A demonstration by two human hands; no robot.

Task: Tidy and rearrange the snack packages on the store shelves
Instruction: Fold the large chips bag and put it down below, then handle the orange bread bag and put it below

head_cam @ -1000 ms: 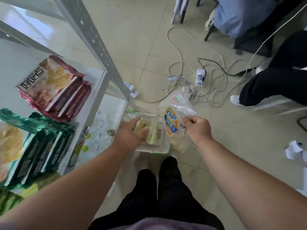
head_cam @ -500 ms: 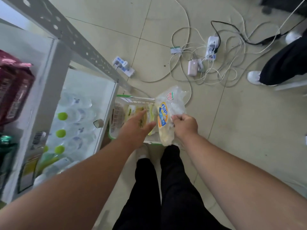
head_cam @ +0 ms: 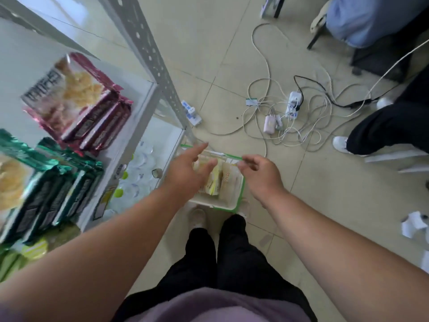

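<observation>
- Green-foil snack packs [head_cam: 46,194] stand on edge in a tight row at the left of the shelf [head_cam: 144,126], long axes running front to back; their print is blurred.
- Just behind them on the same shelf, red-and-pink snack packs [head_cam: 79,105] lie stacked and fanned, long sides angled toward the shelf's front corner.
- On the lower tier, clear bottles with lime-green caps [head_cam: 137,173] lie close together.
- Reaching over the white basket with a green rim [head_cam: 240,194], the person's left hand [head_cam: 185,177] is spread, fingers straight and pointing away from the body, gripping nothing.
- Pale yellow and clear packets [head_cam: 218,180] stand upright inside the basket on the floor, just in front of the person's shoes [head_cam: 197,217].
- Over the basket's far right edge, the right hand [head_cam: 260,175] hovers with fingers loosely curled and empty.
- Half a second ago that hand pinched a clear chips bag above the basket; now the bag is out of the grip and a clear packet stands among the others.
- At right, white cables and a power strip [head_cam: 293,104] tangle on the tiled floor, near a seated person's dark trousers [head_cam: 390,126].
- Camera aim has lifted since then, bringing the shelf's snack rows back into view.
</observation>
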